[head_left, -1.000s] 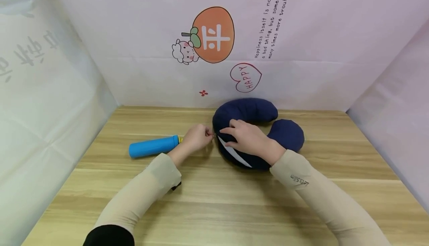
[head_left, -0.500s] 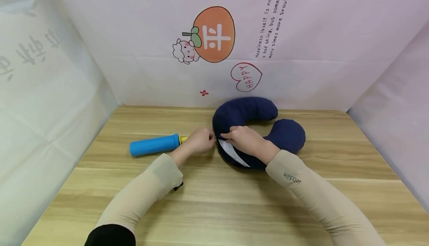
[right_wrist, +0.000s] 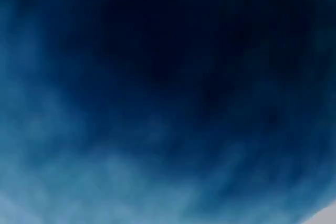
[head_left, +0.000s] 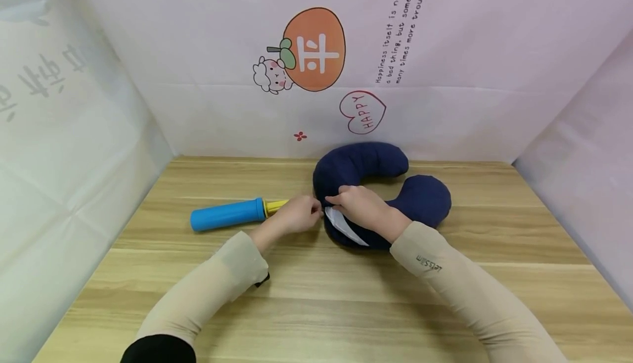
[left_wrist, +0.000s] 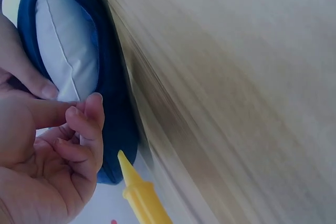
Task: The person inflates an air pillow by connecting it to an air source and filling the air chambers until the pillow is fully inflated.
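A navy U-shaped neck pillow lies on the table with its zipped side slit open, showing a white inner lining. At the upper end of that slit, my left hand pinches what looks like the zipper pull, mostly hidden by the fingertips. My right hand lies over the pillow and grips the cover beside the slit between thumb and fingers. In the left wrist view, the bulging white lining shows between the blue edges of the cover. Dark blue blur from the fabric fills the right wrist view.
A blue hand pump with a yellow end lies left of the pillow, partly behind my left hand. Its tapered yellow nozzle shows close up in the left wrist view. A printed white cloth stands along the table's back edge.
My left hand has shifted slightly toward me and right along the slit, whose upper end now lies lower. My right hand's fingers have drawn in on the cover. More yellow shows on the pump.
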The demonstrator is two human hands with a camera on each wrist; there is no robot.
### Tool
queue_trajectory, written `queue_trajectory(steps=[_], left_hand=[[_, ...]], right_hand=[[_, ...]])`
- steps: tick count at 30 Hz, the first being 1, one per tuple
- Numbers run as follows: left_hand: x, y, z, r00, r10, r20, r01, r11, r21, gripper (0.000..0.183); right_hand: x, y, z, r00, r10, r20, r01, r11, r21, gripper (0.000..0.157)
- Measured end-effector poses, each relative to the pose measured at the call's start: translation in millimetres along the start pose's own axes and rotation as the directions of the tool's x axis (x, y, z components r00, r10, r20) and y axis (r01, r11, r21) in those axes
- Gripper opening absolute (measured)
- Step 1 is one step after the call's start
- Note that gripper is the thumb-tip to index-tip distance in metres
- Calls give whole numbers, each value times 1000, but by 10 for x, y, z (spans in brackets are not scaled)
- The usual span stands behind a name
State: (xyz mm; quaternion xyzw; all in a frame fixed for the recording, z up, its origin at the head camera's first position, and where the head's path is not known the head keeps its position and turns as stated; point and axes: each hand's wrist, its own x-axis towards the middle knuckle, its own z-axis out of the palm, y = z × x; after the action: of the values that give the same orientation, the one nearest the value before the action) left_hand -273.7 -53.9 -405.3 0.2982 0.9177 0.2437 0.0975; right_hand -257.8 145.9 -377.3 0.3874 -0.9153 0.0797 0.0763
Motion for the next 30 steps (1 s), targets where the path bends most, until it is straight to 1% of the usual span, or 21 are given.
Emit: queue_trajectory(steps=[2,5,8,11,13,16,18,20,21,23,26,30], left_hand=[[-8,17,3,1000,-1,4,1,1000,4,30],[-11,20,3,1000,-22,19,22,1000,-3,30],[1,-6,-15,998,-63,26,63,998,12,25],[5,-47,-58,993,-113,18,113,994,-13,21],[8,-79,-100,990,-142,-2,142,989,-42,22],[27,-134,-170,984,-157,-79,152,986,-70,23],[45,-167,-198,978,-166,-129,160,985,-60,22],[65,-189,-210,974,-160,-163,158,987,-29,22],[74,-194,-209,974,-159,-163,161,987,0,22],[87,-208,-194,978,-147,-150,156,986,55,21],[98,-225,-162,985,-116,-126,131,984,119,20],[59,-248,-161,991,-86,-103,98,988,120,18]], right_hand=[[0,-4,3,1000,1,-2,-1,1000,0,28],[0,-10,-2,1000,7,9,-7,1000,17,29],[1,-7,-51,997,28,74,-33,997,73,34],[-35,9,-152,990,20,142,-36,993,108,43],[-90,26,-232,987,8,160,-23,995,93,50],[-178,60,-308,990,12,138,-21,997,68,56],[-209,67,-318,991,31,133,-41,996,73,60],[-205,60,-294,989,39,145,-53,994,95,63],[-196,49,-276,987,32,157,-48,994,100,64],[-170,32,-229,982,17,189,-36,995,98,67],[-136,13,-174,972,-5,233,-14,997,80,70],[-101,-5,-131,968,-4,250,-8,999,49,70]])
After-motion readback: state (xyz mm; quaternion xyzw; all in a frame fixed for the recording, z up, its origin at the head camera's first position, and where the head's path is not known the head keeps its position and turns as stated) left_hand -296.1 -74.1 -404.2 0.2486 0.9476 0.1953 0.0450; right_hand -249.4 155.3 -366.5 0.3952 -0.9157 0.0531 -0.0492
